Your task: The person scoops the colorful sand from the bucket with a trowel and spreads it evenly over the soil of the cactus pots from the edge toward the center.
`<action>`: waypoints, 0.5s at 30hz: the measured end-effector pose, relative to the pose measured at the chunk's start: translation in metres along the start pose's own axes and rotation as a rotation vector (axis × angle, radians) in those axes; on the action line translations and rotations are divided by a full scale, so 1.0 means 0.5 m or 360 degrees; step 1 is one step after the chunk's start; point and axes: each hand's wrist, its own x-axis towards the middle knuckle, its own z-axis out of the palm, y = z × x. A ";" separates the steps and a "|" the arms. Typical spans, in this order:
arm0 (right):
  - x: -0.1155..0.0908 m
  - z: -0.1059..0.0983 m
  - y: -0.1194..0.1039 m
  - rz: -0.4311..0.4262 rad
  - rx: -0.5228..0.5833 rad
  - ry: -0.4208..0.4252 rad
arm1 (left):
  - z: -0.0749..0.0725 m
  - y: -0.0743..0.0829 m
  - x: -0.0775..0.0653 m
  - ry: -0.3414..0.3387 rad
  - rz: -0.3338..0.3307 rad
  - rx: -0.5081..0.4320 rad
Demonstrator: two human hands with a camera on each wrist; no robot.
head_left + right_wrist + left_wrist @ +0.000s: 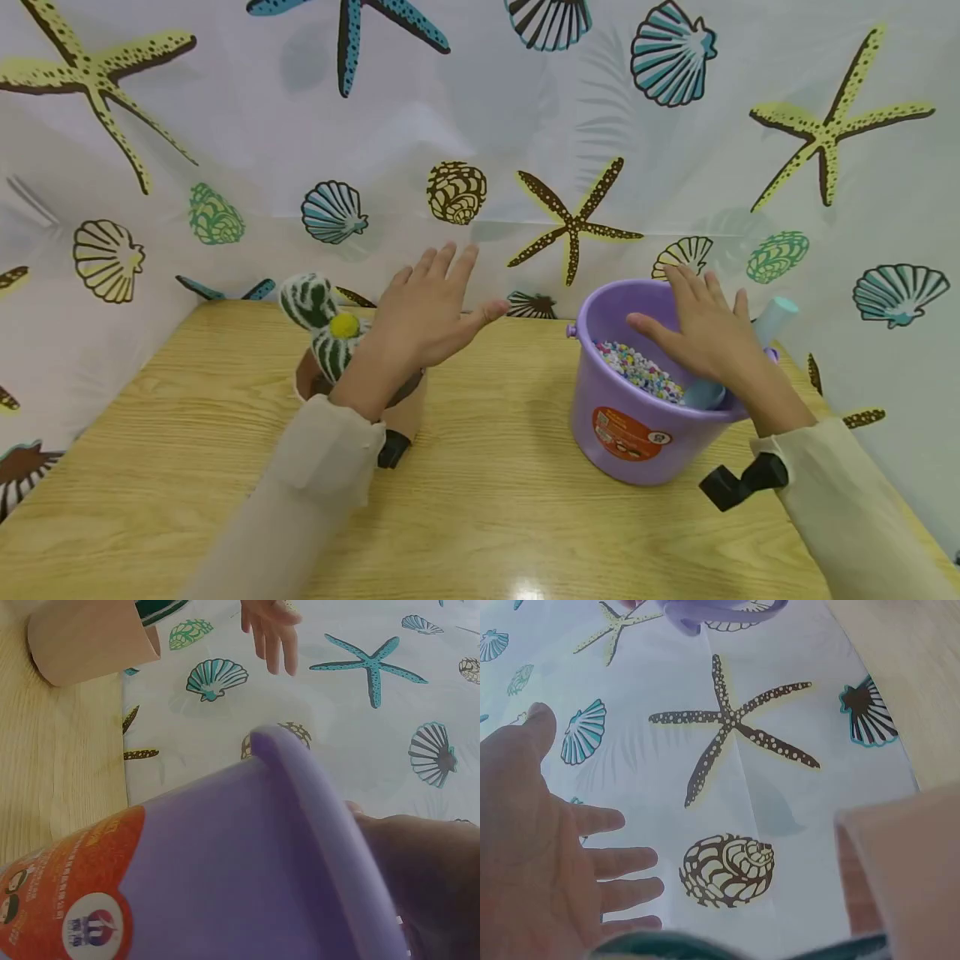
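My left hand [423, 317] hovers with spread fingers above a tan pot [408, 407], holding nothing. In that pot stands a knitted green-and-white cactus [303, 302] with a yellow pompom [344, 326]; my forearm covers part of both. On the right, a purple bucket [690, 450] contains small multicoloured beads [637, 371] and a light-blue scoop [705, 394], whose handle [777, 315] leans out over the rim. Over the bucket's opening is my right hand [708, 333], fingers extended and apart. In the right wrist view the bucket wall [240, 870] hides part of that hand [427, 877].
Pot and bucket stand apart on a wooden table [480, 500]. Behind it hangs a white cloth [480, 108] printed with starfish and shells. A black strap mount [742, 483] sits at my right wrist, another [393, 448] at my left.
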 end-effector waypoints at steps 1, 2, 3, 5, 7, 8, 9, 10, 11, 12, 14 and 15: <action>-0.003 0.000 0.000 -0.0004 0.0011 0.0007 | 0.002 0.004 0.000 0.0009 0.0012 -0.0006; -0.006 0.000 0.001 -0.0009 0.0027 0.0021 | 0.005 0.007 0.001 0.0016 0.0019 -0.0014; -0.009 0.000 0.002 -0.0012 0.0046 0.0034 | 0.008 0.011 0.001 0.0027 0.0026 -0.0020; -0.018 -0.001 0.003 -0.0022 0.0080 0.0064 | 0.014 0.017 0.001 0.0042 0.0048 -0.0038; -0.027 0.000 0.003 -0.0041 0.0098 0.0091 | 0.020 0.022 0.002 0.0050 0.0064 -0.0055; -0.031 0.000 0.002 -0.0052 0.0103 0.0106 | 0.023 0.023 0.002 0.0054 0.0072 -0.0061; -0.036 0.000 0.002 -0.0062 0.0104 0.0118 | 0.026 0.027 0.003 0.0058 0.0084 -0.0068; -0.041 0.000 0.002 -0.0072 0.0102 0.0126 | 0.028 0.030 0.003 0.0057 0.0097 -0.0076; -0.046 0.001 0.001 -0.0083 0.0099 0.0135 | 0.031 0.033 0.004 0.0057 0.0103 -0.0085; -0.049 0.001 0.000 -0.0090 0.0098 0.0142 | 0.035 0.037 0.005 0.0056 0.0108 -0.0096; -0.056 0.001 -0.001 -0.0097 0.0102 0.0153 | 0.042 0.043 0.007 0.0060 0.0124 -0.0127; -0.060 0.001 -0.001 -0.0104 0.0107 0.0158 | 0.045 0.046 0.008 0.0061 0.0131 -0.0150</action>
